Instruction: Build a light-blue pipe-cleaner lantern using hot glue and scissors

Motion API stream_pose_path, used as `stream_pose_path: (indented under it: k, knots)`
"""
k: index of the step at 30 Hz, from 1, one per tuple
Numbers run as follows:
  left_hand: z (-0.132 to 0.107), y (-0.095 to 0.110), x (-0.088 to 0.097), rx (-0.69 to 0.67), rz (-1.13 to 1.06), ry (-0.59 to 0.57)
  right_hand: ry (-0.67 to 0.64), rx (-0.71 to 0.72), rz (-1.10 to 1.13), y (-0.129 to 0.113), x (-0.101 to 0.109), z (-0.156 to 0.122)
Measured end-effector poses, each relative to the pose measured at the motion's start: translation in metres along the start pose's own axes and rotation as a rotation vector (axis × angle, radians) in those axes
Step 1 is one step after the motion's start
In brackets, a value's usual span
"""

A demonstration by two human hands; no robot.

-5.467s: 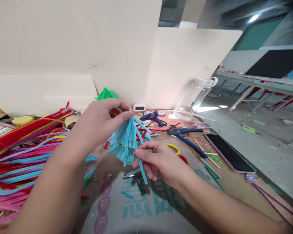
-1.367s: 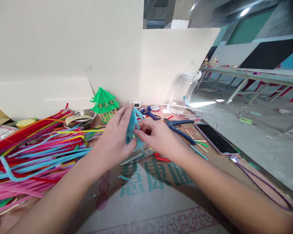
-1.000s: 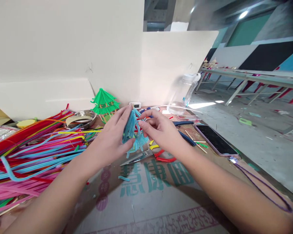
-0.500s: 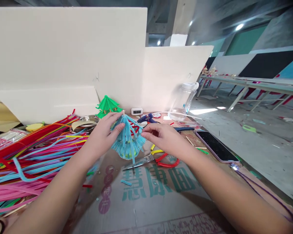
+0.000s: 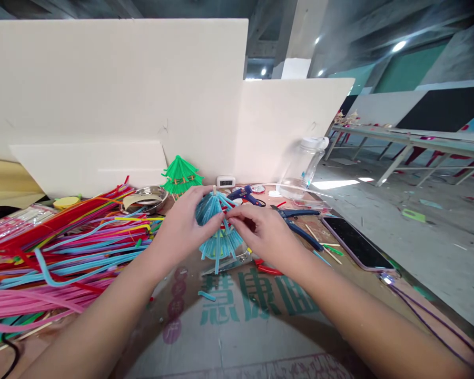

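A small tiered pavilion model (image 5: 220, 247), covered in light blue pipe cleaners with some red inside, stands upright over the cardboard. My left hand (image 5: 189, 221) is closed round the upper left of its roof, thumb across the front. On the right side of the model, my right hand (image 5: 263, 229) has thumb and index finger pinched at the roof strips; what lies between the fingertips is hidden. Beneath the model and my right hand lie scissors with red handles (image 5: 267, 267), partly covered. A short blue pipe cleaner piece (image 5: 207, 296) lies in front.
Many coloured pipe cleaners (image 5: 82, 263) heap at the left. Behind stand a green pavilion model (image 5: 180, 173), a small digital clock (image 5: 226, 182), a glue gun (image 5: 247, 195) and a clear bottle (image 5: 303, 166). At the right are blue-handled pliers (image 5: 304, 231) and a phone (image 5: 357, 243).
My right hand has come in against the model's right side, closer to my left thumb. The view has shifted slightly, showing more of the pliers. My left hand keeps its hold on the model.
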State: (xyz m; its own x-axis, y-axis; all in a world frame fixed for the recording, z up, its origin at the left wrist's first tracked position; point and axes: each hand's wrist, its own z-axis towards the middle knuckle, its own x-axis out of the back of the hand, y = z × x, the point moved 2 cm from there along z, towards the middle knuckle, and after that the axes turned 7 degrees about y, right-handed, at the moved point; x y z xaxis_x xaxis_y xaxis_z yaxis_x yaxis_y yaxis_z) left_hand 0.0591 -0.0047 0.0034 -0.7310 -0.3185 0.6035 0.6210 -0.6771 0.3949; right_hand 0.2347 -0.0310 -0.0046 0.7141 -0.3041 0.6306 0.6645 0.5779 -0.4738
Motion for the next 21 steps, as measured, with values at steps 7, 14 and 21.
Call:
stream_pose_path:
  k: [7, 14, 21]
  knots:
    - [0.0, 0.0, 0.0, -0.027, -0.026, -0.008, -0.03, 0.005, -0.025, -0.001, 0.002, 0.001]
    - [0.001, 0.003, 0.0, -0.043, -0.041, -0.009, -0.045, -0.013, -0.011, -0.001, 0.003, 0.001]
    - [0.002, -0.002, 0.004, -0.038, -0.055, -0.082, -0.025, 0.001, -0.049, -0.001, 0.011, 0.003]
